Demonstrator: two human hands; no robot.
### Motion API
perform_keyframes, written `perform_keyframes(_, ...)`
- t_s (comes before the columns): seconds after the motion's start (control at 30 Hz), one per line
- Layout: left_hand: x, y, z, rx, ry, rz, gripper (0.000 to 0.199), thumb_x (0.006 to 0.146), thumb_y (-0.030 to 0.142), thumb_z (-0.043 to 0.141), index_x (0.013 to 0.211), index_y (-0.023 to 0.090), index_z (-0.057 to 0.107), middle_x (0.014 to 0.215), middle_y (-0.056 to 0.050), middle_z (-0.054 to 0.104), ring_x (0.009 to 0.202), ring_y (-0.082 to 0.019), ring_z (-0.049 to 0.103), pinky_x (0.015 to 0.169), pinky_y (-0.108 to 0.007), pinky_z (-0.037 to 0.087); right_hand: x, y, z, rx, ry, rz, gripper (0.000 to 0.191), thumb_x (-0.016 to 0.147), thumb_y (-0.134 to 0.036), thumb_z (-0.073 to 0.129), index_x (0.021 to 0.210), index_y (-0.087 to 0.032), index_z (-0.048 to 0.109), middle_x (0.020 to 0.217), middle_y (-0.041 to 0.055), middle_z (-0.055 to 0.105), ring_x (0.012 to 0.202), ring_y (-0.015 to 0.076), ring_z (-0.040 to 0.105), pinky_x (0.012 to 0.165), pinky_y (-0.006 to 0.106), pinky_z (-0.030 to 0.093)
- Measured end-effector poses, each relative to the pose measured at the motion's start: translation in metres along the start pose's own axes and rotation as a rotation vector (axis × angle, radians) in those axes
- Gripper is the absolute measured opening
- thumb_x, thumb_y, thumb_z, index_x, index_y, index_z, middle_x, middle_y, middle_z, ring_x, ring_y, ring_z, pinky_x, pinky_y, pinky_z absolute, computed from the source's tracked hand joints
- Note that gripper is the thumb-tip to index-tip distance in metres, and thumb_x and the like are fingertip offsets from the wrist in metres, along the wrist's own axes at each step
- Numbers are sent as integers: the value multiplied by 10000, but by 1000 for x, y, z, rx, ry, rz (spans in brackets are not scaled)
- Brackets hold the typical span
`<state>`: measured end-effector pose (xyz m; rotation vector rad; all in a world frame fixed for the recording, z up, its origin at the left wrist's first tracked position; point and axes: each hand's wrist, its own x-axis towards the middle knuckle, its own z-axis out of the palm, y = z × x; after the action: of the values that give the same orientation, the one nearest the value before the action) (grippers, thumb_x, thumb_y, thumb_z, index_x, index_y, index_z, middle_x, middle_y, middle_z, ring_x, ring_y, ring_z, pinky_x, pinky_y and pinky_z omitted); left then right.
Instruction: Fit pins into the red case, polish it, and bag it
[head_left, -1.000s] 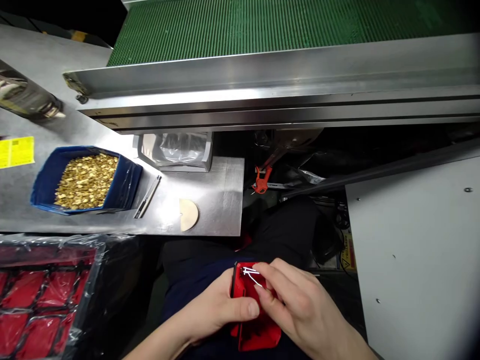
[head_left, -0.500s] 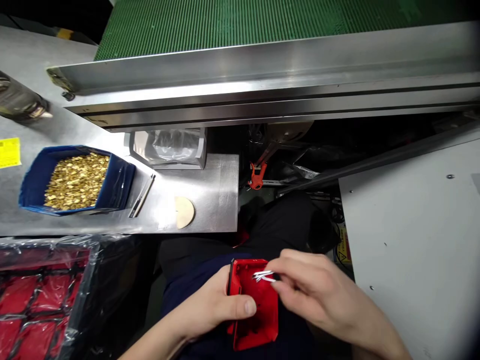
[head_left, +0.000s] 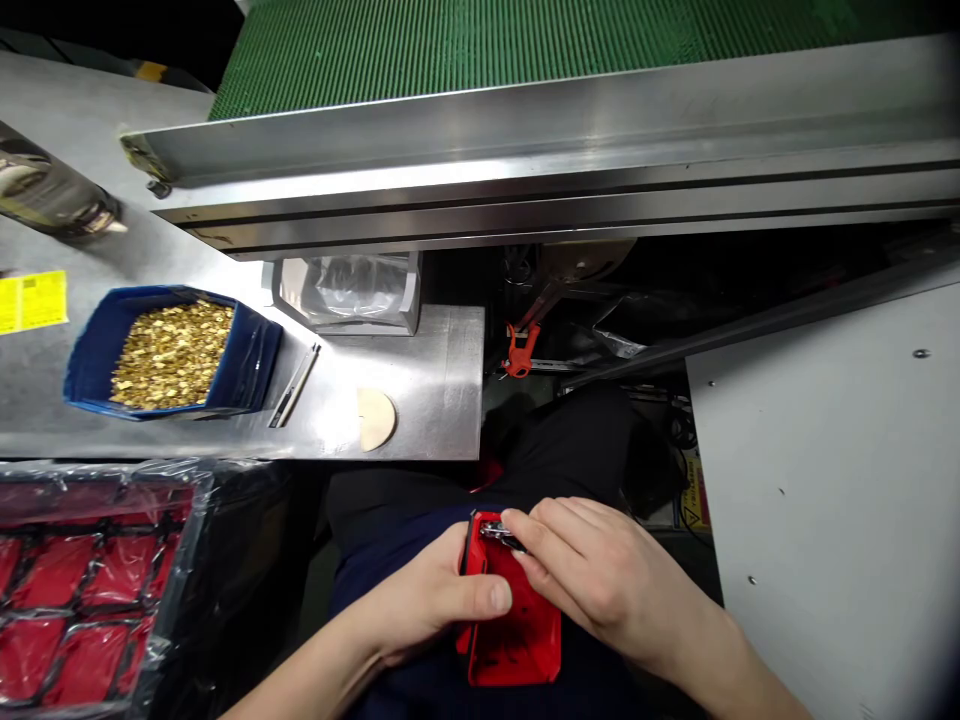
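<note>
My left hand (head_left: 442, 595) is closed round the left side of a red, open-topped plastic housing (head_left: 525, 645), with the thumb over its rim. The housing is tilted in front of my lap, its hollow inside facing up. Near its upper end my right hand (head_left: 592, 575) pinches a small silver metal part with a black portion (head_left: 501, 533). That part lies inside the housing's upper corner, against the wall as far as I can see. My fingers cover the rest of it, so its exact kind is unclear.
A blue bin (head_left: 259, 360) of small brass pieces stands on the metal bench, with a cutter knife (head_left: 295, 386) and a pale half-round disc (head_left: 376, 418) nearby. A grey tray (head_left: 405, 315) sits behind. Lower left, a plastic-lined crate (head_left: 187, 560) holds red parts. A green conveyor (head_left: 487, 50) runs across the top.
My right hand has moved left and slightly up, carrying the metal part from over the housing into its upper corner. My left hand keeps its hold. The view has shifted slightly.
</note>
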<state>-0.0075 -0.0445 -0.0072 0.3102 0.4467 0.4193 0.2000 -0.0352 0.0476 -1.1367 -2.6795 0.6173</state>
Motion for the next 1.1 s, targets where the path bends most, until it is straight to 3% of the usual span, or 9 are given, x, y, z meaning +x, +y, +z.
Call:
perform_keyframes(0.37,-2,-4,-1,-21,17,1,496,795,459,866,1140,128,731,977,-86,694,866,-194,624,818,-282,510,-3,-3,4,-163,-3,-76,304,1018,-106,510,1293,-47,623,820,50,640,696,195,574,602,366,473)
perform_keyframes(0.6,-2,-3,-1,4,21,-14,508,772,461,879,1123,129,720,904,-49,622,835,-173,565,785,-266,469,-4,0,0,-188,44,-171,307,1011,-83,489,1272,-4,629,813,82,694,694,211,628,586,364,518)
perform_keyframes(0.67,-4,-4,-1,22,48,-16,540,750,495,887,1101,125,712,898,-52,623,799,-167,558,763,-267,460,-8,5,-4,-60,156,-67,312,1020,-109,515,1313,-66,614,875,86,727,744,207,670,639,349,556)
perform_keyframes(0.8,-6,-6,-1,57,117,-26,645,701,582,892,1108,126,685,915,-77,640,783,-184,566,699,-262,437,-17,4,-10,262,421,501,207,1007,-224,600,1184,-246,704,839,26,711,647,150,655,586,261,574)
perform_keyframes(0.9,-5,-4,1,73,88,9,640,691,601,895,1072,135,676,895,-71,633,790,-201,577,730,-292,444,-19,-11,-4,478,330,664,139,955,-289,665,1040,-265,772,745,-9,706,536,120,625,489,202,551)
perform_keyframes(1.0,-3,-2,3,66,74,55,689,656,591,927,1109,160,636,942,-65,635,860,-222,596,813,-326,453,-18,-29,8,609,170,709,178,920,-265,667,1043,-255,795,737,-12,724,517,110,630,476,178,540)
perform_keyframes(1.1,0,0,5,99,69,66,712,655,578,934,1130,174,590,984,-66,633,903,-227,592,817,-326,452,-16,-41,18,653,139,749,216,904,-258,667,1078,-256,793,721,-20,706,494,99,600,456,168,509)
